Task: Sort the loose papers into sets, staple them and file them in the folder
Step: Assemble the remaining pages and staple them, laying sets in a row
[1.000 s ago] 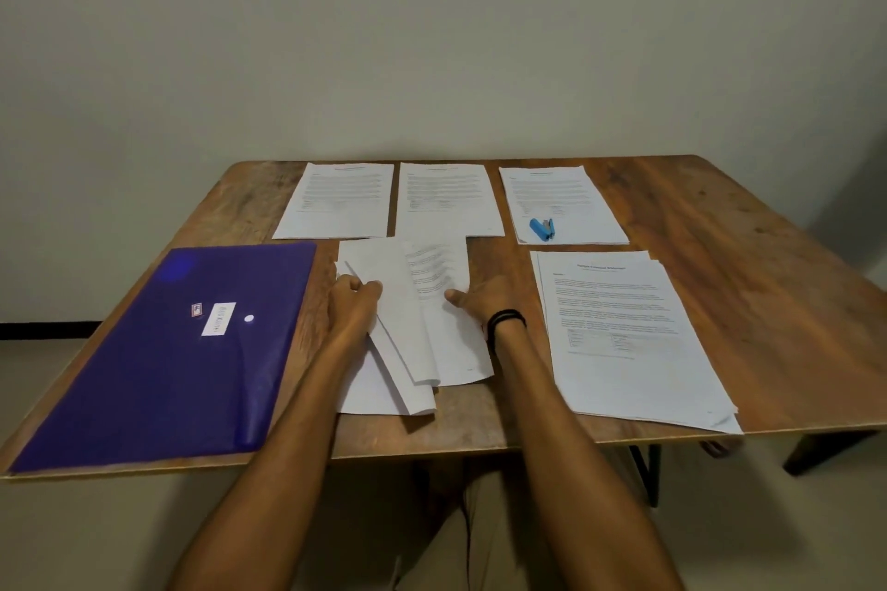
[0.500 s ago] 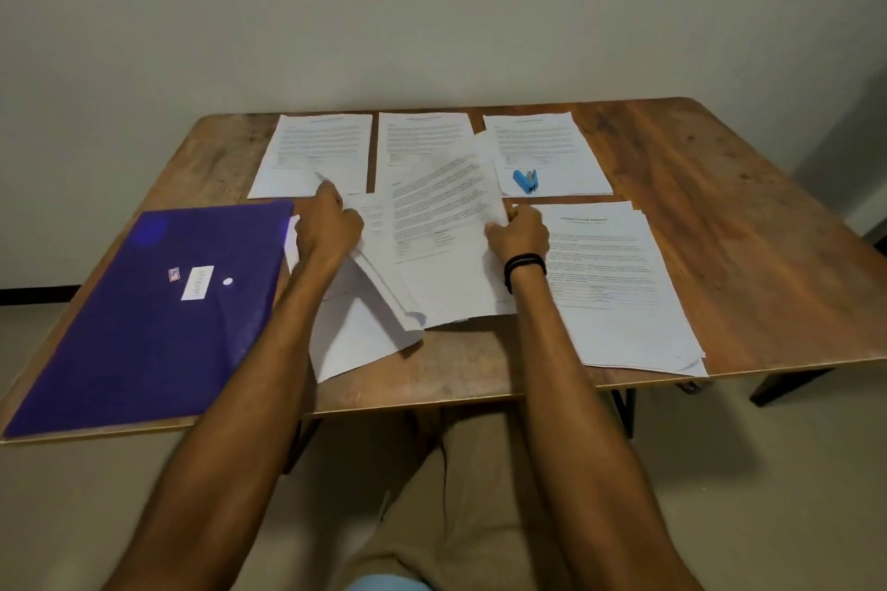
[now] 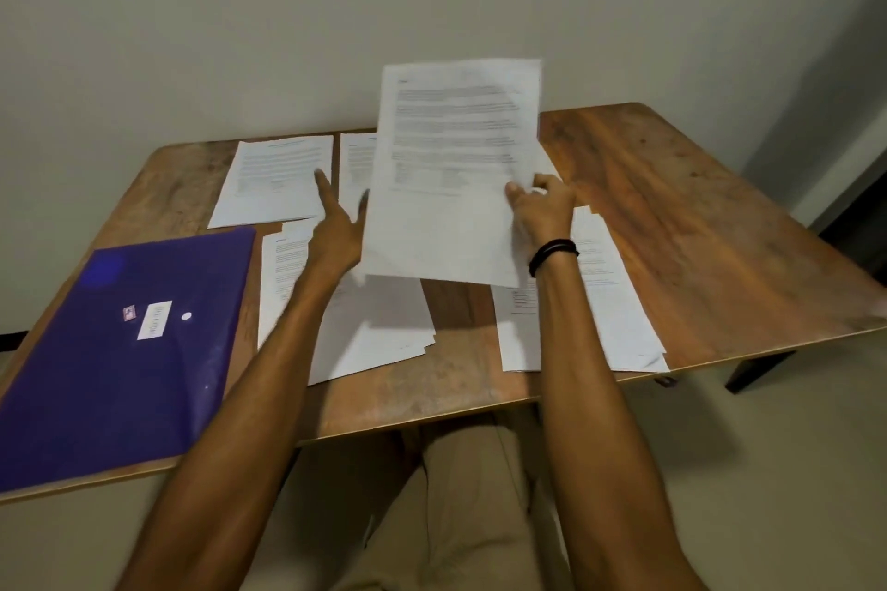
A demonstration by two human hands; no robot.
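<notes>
Papers lie in several groups on the wooden desk (image 3: pixel 672 216), and the head view is the only one. I count four groups resting on the desk and one sheet in the air.

At the far edge, toward the left corner, lies one printed sheet (image 3: pixel 276 180). Just beside it, to the right, a second far sheet (image 3: pixel 356 168) is half hidden behind the lifted page. In the middle of the desk, near the front edge, there is a loose fanned pile (image 3: pixel 374 336) of several sheets; the exact number I cannot tell. To the right, reaching the front edge, there is another pile (image 3: pixel 609 302), also of several sheets, slightly shifted one over another.

One lifted page (image 3: pixel 456 168) with printed text is held upright above the middle of the desk. The right hand (image 3: pixel 542 206) grips it at its right edge, thumb on the front and fingers behind. This hand has a black band (image 3: pixel 552 254) on the wrist.

The left hand (image 3: pixel 336 226) is spread, holding nothing. Its index finger points toward the far left sheet. Whether its other fingers touch the left edge of the lifted page I cannot tell.

One purple folder (image 3: pixel 129 350) lies closed at the front left corner of the desk, with a small white label on top.
</notes>
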